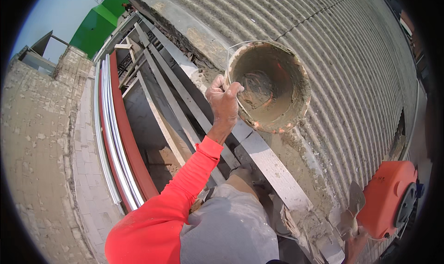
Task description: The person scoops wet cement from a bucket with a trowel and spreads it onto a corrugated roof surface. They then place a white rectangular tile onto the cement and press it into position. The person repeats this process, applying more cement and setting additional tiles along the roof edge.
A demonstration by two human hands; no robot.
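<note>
I've got the mortar-caked bucket (270, 86) resting on the corrugated roof sheet (351, 65), near its edge, with 1 grey plank (273, 169) alongside the mortar-smeared edge.

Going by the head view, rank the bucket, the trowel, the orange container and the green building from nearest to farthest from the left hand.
From the left hand:
1. Bucket, its wire handle gripped in the hand, just to the right.
2. Trowel, lower right.
3. Orange container, lower right, beyond the trowel.
4. Green building, upper left, far off past the roof.
</note>
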